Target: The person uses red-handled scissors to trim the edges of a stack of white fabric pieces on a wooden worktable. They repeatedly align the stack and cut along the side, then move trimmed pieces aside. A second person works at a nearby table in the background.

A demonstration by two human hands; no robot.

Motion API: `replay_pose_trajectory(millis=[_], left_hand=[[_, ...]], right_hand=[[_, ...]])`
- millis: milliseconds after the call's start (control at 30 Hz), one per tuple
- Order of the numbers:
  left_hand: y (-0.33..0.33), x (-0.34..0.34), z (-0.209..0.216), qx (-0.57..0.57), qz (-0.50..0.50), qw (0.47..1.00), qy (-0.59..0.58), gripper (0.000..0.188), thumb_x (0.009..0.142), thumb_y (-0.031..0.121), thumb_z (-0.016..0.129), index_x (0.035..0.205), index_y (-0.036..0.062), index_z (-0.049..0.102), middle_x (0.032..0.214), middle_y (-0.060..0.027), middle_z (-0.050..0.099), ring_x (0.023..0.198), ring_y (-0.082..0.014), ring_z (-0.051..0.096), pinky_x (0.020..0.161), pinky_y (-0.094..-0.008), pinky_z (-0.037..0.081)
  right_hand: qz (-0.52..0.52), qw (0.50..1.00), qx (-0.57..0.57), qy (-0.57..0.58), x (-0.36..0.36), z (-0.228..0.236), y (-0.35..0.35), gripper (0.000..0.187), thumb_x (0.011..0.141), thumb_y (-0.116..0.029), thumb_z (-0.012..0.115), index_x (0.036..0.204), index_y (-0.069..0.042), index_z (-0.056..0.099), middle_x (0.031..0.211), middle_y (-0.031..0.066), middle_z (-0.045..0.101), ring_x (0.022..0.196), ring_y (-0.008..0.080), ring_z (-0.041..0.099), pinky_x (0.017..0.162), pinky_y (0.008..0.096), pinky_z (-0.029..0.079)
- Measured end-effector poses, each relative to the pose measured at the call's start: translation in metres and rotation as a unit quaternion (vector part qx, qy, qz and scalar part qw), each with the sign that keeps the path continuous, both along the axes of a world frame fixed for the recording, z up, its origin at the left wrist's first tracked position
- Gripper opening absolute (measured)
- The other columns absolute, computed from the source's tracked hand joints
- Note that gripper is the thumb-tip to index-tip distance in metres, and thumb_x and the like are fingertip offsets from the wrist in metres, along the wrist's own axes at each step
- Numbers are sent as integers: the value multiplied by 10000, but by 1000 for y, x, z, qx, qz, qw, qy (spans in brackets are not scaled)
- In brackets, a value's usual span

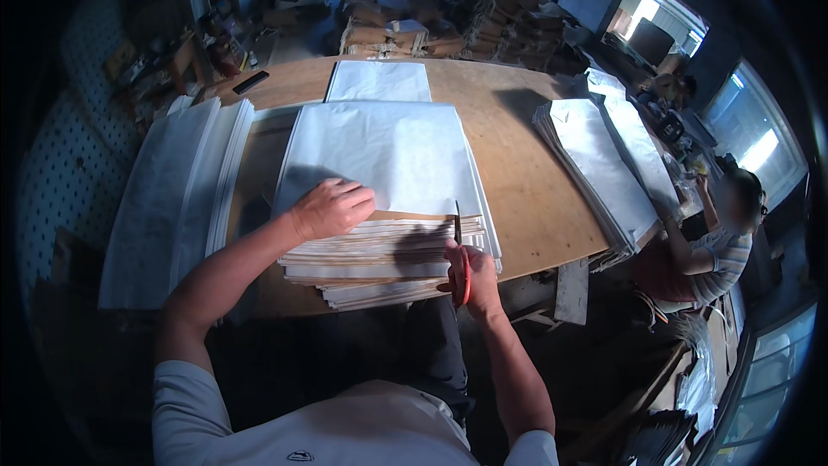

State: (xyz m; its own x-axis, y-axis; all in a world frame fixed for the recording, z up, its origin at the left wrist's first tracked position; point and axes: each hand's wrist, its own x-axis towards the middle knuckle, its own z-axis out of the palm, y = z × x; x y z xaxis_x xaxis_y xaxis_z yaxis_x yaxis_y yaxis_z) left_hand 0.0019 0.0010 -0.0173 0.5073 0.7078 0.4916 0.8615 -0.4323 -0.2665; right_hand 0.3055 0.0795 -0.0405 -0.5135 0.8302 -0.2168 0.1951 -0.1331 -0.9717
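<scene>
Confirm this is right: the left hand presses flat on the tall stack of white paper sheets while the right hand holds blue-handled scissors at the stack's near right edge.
One detail is wrong: the scissors have red-orange handles, not blue. The head view shows the left hand pressing flat on the tall stack of white paper sheets while the right hand holds them at the stack's near right edge.

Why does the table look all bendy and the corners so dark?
In the head view, the fisheye lens curves the wooden table toward the rim and blacks out the corners; the windows glare white; the left hand casts a soft shadow on the paper stack.
</scene>
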Motion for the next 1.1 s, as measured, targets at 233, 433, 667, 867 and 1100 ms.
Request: replay_pose_trajectory(millis=[233,433,667,867,1100], left_hand=[[8,-6,23,-106,-12,989,-100,117,906,143,679,834,54,655,876,-71,633,799,-252,671,676,-397,556],[28,-9,62,-303,0,944,-129,96,830,161,653,780,90,612,846,-62,642,791,-296,660,681,-448,510],[35,-6,62,-348,0,933,-88,71,801,121,651,775,81,598,848,-60,633,785,-296,641,667,-445,480],[40,-6,54,-351,-6,933,-83,62,789,123,648,779,82,602,859,-60,642,797,-300,646,671,-451,486],[43,-7,46,-341,-28,936,-78,63,789,129,647,776,84,604,863,-63,639,804,-304,644,672,-453,487]], right_hand=[[11,999,46,22,21,-3,-58,610,1012,-561,588,1020,48,625,628,34,558,507,101,535,666,293,594],[175,981,-29,77,-54,-5,-122,402,1029,-421,641,972,-23,617,681,-9,555,571,77,552,588,249,515],[194,978,-30,72,-137,-4,-134,517,1023,-540,594,871,-47,555,628,10,514,546,104,531,526,267,462],[183,983,-16,28,-167,-16,-135,686,1001,-618,565,950,62,641,659,85,601,543,163,603,515,332,490],[163,985,53,1,-184,-28,-127,723,1020,-611,527,868,85,649,628,206,614,600,292,637,613,433,493]])
